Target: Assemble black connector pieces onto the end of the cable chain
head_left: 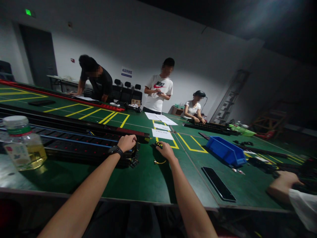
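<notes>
Centrally, two bare hands work over a green-topped table [146,188] with yellow tape lines, seen from above its near edge. The left hand [127,143], a black watch on its wrist, rests with curled fingers at the right end of a long black slotted assembly with red dots and blue strips [74,145]; whether it grips anything there cannot be told. This assembly runs roughly along the near edge, toward the table's left side. The right hand [165,149] is closed narrowly, thumb and fingers about a small black block with yellow marks [158,144], just right of the assembly's end and set back from the near edge. A short curved yellow wire [160,162] lies between this hand and the near edge.

Close to the near edge, a clear plastic bottle with a white cap and yellowish liquid [24,145] stands at left; at right lies a dark rectangular phone [218,183], with an open blue plastic bin [225,150] behind it. White printed sheets [162,134] lie beyond the right hand, toward the far edge. A co-worker's forearm [279,190] extends over the near edge at far right; three other people are at the far edge.
</notes>
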Demonstrator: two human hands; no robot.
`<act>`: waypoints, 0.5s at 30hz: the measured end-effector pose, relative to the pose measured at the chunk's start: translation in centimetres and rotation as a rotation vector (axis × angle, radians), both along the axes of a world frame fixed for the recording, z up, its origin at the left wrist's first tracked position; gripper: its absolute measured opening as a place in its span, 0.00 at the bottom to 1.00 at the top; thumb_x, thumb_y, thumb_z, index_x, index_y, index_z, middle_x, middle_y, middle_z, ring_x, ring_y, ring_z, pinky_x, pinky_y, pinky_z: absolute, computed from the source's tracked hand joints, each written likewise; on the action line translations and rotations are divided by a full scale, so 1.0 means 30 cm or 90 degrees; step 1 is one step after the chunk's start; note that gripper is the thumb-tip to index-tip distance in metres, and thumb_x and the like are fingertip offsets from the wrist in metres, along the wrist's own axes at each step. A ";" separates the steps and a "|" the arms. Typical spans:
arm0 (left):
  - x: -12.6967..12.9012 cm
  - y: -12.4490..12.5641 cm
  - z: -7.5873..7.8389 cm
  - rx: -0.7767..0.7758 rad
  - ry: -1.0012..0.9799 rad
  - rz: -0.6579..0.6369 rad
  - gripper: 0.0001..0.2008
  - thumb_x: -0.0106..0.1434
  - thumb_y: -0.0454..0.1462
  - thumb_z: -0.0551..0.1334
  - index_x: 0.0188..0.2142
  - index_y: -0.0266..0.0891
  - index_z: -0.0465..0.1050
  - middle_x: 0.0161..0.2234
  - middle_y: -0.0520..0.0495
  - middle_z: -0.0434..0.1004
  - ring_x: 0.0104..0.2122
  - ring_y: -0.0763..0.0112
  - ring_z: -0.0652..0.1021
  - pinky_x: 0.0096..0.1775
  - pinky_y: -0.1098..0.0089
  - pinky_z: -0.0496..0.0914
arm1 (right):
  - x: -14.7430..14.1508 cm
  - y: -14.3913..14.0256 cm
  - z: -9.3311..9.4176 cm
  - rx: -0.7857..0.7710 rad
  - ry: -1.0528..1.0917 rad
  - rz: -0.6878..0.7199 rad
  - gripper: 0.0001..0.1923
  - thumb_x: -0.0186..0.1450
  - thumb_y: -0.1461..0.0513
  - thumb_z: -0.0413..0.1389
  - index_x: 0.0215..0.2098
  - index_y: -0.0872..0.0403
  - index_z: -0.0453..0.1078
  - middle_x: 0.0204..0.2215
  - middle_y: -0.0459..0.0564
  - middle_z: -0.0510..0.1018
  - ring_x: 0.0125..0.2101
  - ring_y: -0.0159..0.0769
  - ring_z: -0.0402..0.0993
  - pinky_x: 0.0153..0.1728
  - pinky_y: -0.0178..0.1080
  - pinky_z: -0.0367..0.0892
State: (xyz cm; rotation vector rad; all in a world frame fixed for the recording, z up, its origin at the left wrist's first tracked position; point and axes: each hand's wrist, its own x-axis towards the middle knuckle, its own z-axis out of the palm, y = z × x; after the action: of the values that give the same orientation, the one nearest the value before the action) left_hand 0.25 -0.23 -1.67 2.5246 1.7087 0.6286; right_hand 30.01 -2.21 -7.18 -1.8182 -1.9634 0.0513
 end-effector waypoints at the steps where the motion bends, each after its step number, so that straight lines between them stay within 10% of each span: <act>1: 0.000 0.000 0.000 0.000 0.000 0.000 0.16 0.66 0.37 0.55 0.46 0.48 0.80 0.44 0.47 0.86 0.45 0.59 0.83 0.45 0.65 0.73 | -0.001 -0.001 0.003 -0.001 0.001 -0.005 0.21 0.71 0.55 0.58 0.59 0.53 0.74 0.53 0.57 0.81 0.53 0.48 0.76 0.50 0.42 0.69; 15: -0.001 0.004 -0.008 -0.001 -0.005 0.004 0.17 0.66 0.37 0.54 0.46 0.48 0.80 0.44 0.46 0.86 0.45 0.56 0.83 0.46 0.62 0.73 | -0.011 -0.050 0.069 -0.059 -0.050 -0.164 0.21 0.75 0.56 0.46 0.48 0.50 0.81 0.42 0.57 0.85 0.43 0.44 0.81 0.38 0.36 0.68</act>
State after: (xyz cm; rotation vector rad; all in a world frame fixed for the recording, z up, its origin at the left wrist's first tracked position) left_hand 0.21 -0.11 -1.91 2.5130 1.7142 0.6365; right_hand 29.68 -3.71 -5.11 -2.1486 -1.7876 -0.0114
